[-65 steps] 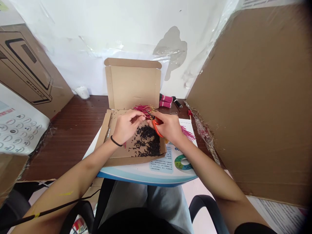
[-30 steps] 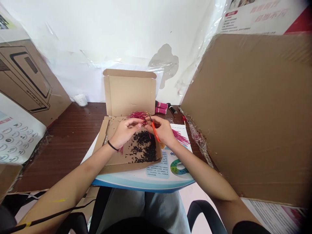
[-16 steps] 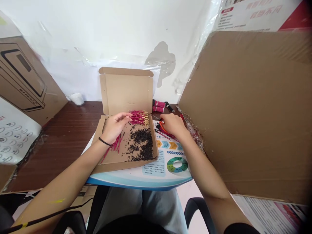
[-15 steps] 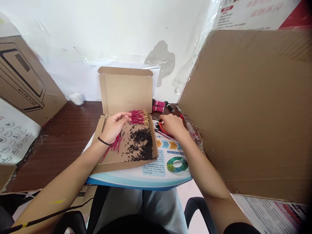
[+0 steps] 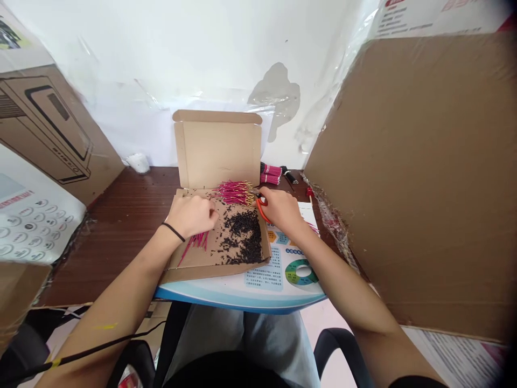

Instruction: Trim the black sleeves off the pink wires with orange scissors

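My right hand [image 5: 281, 207] is closed around orange-handled scissors [image 5: 262, 209] at the right wall of an open cardboard box [image 5: 214, 268]. The dark end of the scissors points toward a pile of magenta wires [image 5: 235, 192] with gold tips. My left hand [image 5: 193, 216] hovers over the left half of the box, fingers curled in. What those fingers hold, if anything, is hidden. Beneath that hand lies a smaller bunch of magenta wires [image 5: 198, 240]. Many short black pieces [image 5: 247, 240] are scattered across the right half of the box.
Behind the box's right corner lie tied magenta bundles [image 5: 270, 173] and a black bundle [image 5: 290, 175]. A printed sheet [image 5: 278, 293] is under the box. Large cardboard panels [image 5: 424, 178] flank the brown table [image 5: 117, 215]. A white roll [image 5: 138, 162] stands at back left.
My left hand has drawn back from the wire pile, down and toward me, with fingers curling in. My right hand has brought the scissors from the table beside the box to its right edge.
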`<control>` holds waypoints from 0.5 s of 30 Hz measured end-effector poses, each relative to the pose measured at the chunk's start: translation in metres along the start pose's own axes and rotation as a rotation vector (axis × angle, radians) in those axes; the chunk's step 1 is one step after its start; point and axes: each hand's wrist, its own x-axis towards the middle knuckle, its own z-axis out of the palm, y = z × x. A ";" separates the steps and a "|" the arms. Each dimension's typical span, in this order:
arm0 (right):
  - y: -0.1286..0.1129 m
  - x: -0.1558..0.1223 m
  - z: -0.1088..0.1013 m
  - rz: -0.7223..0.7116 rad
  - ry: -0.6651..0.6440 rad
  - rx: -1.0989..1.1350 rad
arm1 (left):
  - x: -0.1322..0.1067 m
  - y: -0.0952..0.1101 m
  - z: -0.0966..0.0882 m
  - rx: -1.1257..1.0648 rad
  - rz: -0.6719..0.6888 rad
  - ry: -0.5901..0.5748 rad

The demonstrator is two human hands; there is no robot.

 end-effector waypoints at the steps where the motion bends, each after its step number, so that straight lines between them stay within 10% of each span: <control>1: -0.002 -0.001 0.002 -0.017 0.006 0.022 | -0.001 0.002 0.000 0.022 0.026 -0.044; 15: -0.008 -0.004 0.015 -0.161 0.187 0.217 | -0.001 0.011 0.002 -0.055 -0.090 -0.098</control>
